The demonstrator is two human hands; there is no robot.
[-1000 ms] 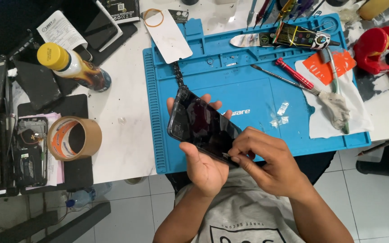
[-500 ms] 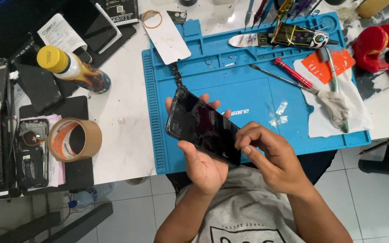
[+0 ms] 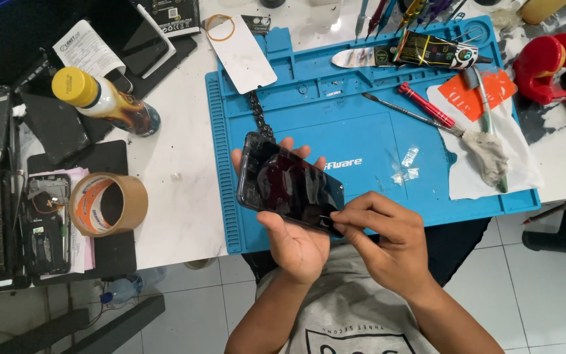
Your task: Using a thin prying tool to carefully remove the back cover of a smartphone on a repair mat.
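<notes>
A black smartphone (image 3: 289, 187) with a glossy dark face lies in my left hand (image 3: 296, 244), palm under it and fingertips curling over its far edge. It is held above the near edge of a blue repair mat (image 3: 361, 141). My right hand (image 3: 388, 239) is pinched at the phone's lower right corner, thumb and forefinger pressed to the edge. Whether something thin is between those fingers is hidden.
On the mat lie a red-handled screwdriver (image 3: 426, 105), a metal spatula (image 3: 355, 58), a white cloth (image 3: 492, 154) and a white card (image 3: 244, 56). Left of it stand a yellow-capped bottle (image 3: 103, 101), a roll of brown tape (image 3: 107, 204) and opened phones (image 3: 46, 223). A red tool (image 3: 548, 62) sits far right.
My right hand has slid along the phone's near edge toward its lower right corner. The left hand has tilted the phone slightly and kept hold of it.
</notes>
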